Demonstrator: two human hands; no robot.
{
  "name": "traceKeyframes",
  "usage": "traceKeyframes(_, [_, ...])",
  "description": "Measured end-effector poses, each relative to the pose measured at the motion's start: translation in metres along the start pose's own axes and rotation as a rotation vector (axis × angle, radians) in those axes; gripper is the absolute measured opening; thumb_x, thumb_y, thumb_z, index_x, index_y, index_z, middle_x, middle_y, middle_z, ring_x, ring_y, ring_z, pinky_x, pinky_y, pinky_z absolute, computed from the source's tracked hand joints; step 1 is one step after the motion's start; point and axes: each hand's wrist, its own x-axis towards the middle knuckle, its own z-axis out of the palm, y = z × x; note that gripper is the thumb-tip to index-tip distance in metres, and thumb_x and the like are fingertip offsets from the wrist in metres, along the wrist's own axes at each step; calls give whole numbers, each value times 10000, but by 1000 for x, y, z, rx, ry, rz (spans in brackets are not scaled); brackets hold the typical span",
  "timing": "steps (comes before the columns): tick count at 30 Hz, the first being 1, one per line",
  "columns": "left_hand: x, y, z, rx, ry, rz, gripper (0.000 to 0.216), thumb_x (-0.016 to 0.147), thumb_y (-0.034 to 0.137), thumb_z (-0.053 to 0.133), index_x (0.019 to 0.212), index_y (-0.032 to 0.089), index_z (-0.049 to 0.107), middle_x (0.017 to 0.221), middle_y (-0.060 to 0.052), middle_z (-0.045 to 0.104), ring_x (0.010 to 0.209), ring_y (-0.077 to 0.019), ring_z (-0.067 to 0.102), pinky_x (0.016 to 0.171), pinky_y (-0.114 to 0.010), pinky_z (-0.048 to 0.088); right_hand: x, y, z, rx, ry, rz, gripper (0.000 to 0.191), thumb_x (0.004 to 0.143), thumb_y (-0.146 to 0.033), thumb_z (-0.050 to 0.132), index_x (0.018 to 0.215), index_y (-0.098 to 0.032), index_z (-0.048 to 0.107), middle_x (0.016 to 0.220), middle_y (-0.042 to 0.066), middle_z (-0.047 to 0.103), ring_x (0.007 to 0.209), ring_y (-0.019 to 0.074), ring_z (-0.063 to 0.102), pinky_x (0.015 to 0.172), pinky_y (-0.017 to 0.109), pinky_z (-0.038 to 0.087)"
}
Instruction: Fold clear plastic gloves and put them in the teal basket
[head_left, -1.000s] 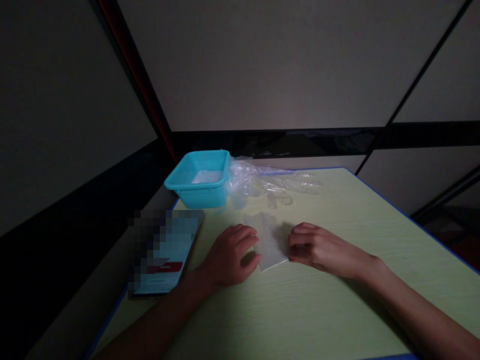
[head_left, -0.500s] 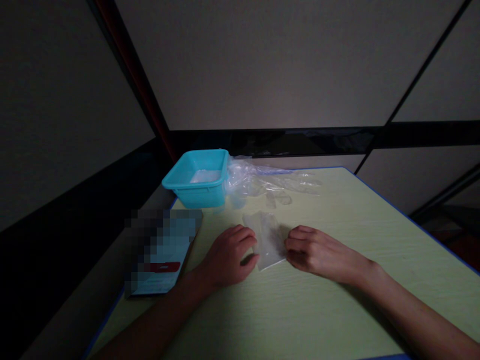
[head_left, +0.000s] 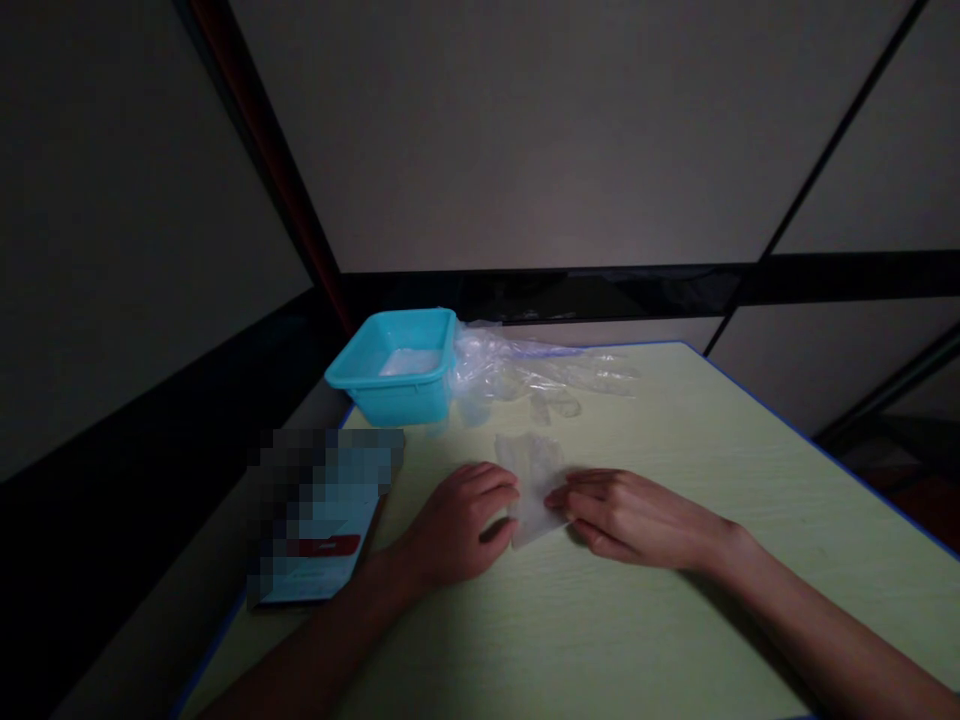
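A small, clear, flat plastic bag [head_left: 534, 500] lies on the table between my hands. My left hand [head_left: 465, 522] rests at its left edge, thumb and fingers apart with a gap between them, the fingertips touching the edge. From the other side, my right hand [head_left: 626, 515] reaches onto the bag, its fingers stretched out and laid on the right part of the film. The fingers cover part of that right edge.
A turquoise plastic basket [head_left: 397, 400] with something white inside stands at the back left. Crumpled clear plastic bags [head_left: 525, 365] lie beside it. A tablet-like device [head_left: 337, 530], partly blurred out, lies left of my left arm. The pale table [head_left: 675, 640] has a blue edge.
My right hand's curled fingers have straightened and moved left onto the bag. My left hand stays at the left edge. The whole view has shifted slightly.
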Motion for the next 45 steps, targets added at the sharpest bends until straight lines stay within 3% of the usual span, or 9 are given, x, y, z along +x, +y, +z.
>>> traceKeyframes(3, [0, 1, -2, -15, -18, -16, 170, 750, 137, 498, 886, 151, 598, 902, -61, 624, 860, -199, 553, 790, -346, 423, -2, 4, -2, 142, -24, 94, 120, 834, -126, 394, 871, -156, 505, 762, 42, 576, 692, 143, 531, 627, 257, 415])
traceKeyframes(9, [-1, 4, -8, -21, -32, 5, 339, 624, 127, 505, 952, 129, 588, 943, -87, 626, 861, -228, 564, 794, -374, 432, -1, 16, 10, 494, 153, 246, 86, 820, -125, 405, 765, -192, 401, 664, -31, 490, 578, 94, 455, 528, 202, 349])
traceKeyframes(14, [2, 3, -2, 29, -5, -3, 154, 767, 152, 503, 848, 165, 633, 860, -54, 659, 789, -190, 594, 732, -316, 456, 1, 24, 16, 780, 212, 253, 68, 856, -191, 392, 794, -183, 419, 767, 20, 598, 721, 123, 561, 607, 223, 414])
traceKeyframes(20, [3, 1, 1, -19, 55, -8, 187, 829, 129, 457, 827, 152, 642, 818, -50, 668, 755, -163, 604, 694, -272, 470, -2, 29, 13, 530, 219, 159, 421, 608, -266, 724, 969, -166, 532, 992, 67, 605, 917, 196, 561, 810, 317, 421])
traceKeyframes(26, [2, 2, 0, -31, 71, -20, 185, 822, 123, 455, 820, 158, 637, 809, -46, 664, 741, -160, 605, 690, -272, 469, 4, 27, 18, 407, 209, 52, 47, 774, -189, 560, 815, -170, 549, 935, 67, 615, 892, 171, 550, 801, 305, 416])
traceKeyframes(28, [2, 3, 0, -29, 70, -33, 179, 818, 125, 460, 830, 159, 636, 815, -45, 664, 750, -162, 606, 701, -274, 468, 5, 27, 20, 423, 216, 56, 58, 817, -204, 508, 813, -165, 551, 911, 68, 620, 861, 160, 556, 777, 290, 421])
traceKeyframes(35, [4, 6, -3, -86, 83, -122, 181, 810, 138, 466, 805, 156, 646, 793, -50, 663, 733, -164, 613, 698, -265, 464, 3, 26, 25, 483, 222, 263, 177, 859, -310, 450, 832, -157, 533, 667, -5, 544, 575, 104, 477, 517, 207, 357])
traceKeyframes(41, [7, 3, 0, -197, 115, -250, 153, 778, 130, 496, 682, 156, 613, 688, -28, 625, 664, -158, 590, 628, -255, 456, 13, 24, 29, 696, 296, 381, 239, 846, -385, 442, 730, -176, 430, 577, -49, 406, 514, 81, 362, 454, 193, 266])
traceKeyframes(45, [10, 0, 8, -329, 205, -405, 263, 703, 67, 550, 949, 159, 564, 854, -31, 636, 692, -137, 609, 647, -249, 480, 24, 26, 35, 881, 384, 464, 258, 798, -407, 479, 711, -181, 390, 545, -67, 373, 468, 63, 319, 425, 184, 222])
